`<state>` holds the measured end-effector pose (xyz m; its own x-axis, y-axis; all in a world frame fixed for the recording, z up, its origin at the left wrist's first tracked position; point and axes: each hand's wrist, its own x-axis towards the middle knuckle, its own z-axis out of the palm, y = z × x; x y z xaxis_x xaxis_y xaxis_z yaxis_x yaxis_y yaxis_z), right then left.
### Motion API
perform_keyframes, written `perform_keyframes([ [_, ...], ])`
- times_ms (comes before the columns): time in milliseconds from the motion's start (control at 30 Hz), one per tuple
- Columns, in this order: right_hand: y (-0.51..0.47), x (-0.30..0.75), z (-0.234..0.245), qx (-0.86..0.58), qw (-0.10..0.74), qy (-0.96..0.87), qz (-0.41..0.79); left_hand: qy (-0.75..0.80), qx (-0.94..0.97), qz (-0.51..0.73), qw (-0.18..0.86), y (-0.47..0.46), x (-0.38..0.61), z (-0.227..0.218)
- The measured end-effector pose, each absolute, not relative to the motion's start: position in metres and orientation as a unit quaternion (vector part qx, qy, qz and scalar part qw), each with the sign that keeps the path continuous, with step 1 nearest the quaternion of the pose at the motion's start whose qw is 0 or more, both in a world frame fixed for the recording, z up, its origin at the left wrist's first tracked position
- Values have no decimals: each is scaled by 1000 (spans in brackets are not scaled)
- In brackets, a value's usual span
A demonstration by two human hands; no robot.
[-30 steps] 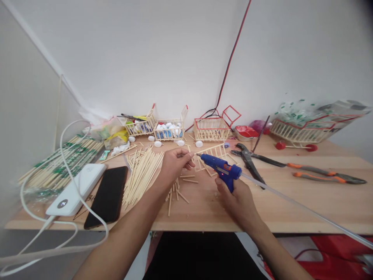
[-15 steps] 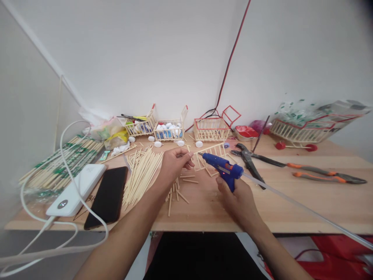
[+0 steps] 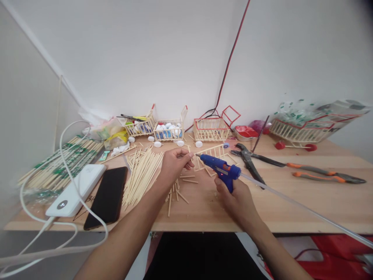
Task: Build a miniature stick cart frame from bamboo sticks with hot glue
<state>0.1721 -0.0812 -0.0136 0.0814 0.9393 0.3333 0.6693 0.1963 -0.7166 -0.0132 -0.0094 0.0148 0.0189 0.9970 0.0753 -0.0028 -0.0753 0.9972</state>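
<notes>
My left hand (image 3: 176, 161) is in a pinch, thumb against fingers; what sits between the fingertips is too small to make out. In my right hand (image 3: 237, 198) is a blue hot glue gun (image 3: 217, 163), its nozzle pointing left, right by the left fingertips. A clear glue stick (image 3: 274, 189) runs out of the gun's back toward the lower right. Behind the gun, on the table, lies a flat ladder-like frame of wooden sticks (image 3: 214, 151). Short loose sticks (image 3: 189, 181) are scattered below the left hand.
A pile of sticks (image 3: 142, 175), a phone (image 3: 107, 196) and a white power bank (image 3: 76, 190) with cable lie left. Small stick carts, one red-rimmed (image 3: 211, 134), line the wall. Pliers (image 3: 247, 163) and orange-handled pliers (image 3: 329, 175) lie right, near a larger cart (image 3: 300, 132).
The glue gun has shifted slightly left, its nozzle now closer to my left fingertips. My left hand has stayed almost still.
</notes>
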Motion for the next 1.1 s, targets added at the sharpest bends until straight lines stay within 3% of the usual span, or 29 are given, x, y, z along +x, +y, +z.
perform_keyframes([
  [1100,-80,172,-11,-608,401,-661,178,465,524,520,489,-9,-13,13],
])
